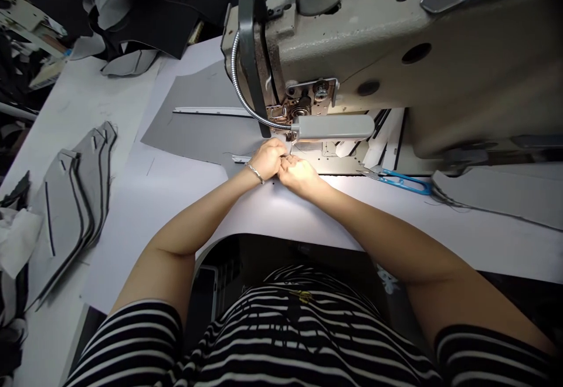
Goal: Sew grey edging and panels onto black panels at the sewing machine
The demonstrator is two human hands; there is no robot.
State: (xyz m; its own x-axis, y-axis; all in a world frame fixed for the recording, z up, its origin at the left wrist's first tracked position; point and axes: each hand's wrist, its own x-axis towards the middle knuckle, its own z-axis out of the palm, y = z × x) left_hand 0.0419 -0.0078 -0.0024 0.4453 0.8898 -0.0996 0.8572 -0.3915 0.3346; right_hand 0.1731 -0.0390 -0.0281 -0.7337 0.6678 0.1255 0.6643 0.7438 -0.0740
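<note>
My left hand (pixel 268 159) and my right hand (pixel 299 175) meet fingertip to fingertip in front of the needle area of a sewing machine (pixel 352 53). Both hands are closed in a pinch, and whatever lies between the fingers is too small and hidden to name. A grey fabric piece (pixel 197 132) spreads flat to the left and runs up to my left hand. It carries a long white strip (pixel 211 110) with a dark edge. A shorter white strip (pixel 240 158) ends beside my left hand. The machine's lamp (pixel 334 126) shines just above my right hand.
Blue-handled thread snips (pixel 400 180) lie right of my hands, near another grey piece (pixel 505 193). Stacked grey pieces (pixel 65 211) with dark edges lie on the left table (pixel 118 94). Dark fabric (pixel 167 17) is heaped at the back left.
</note>
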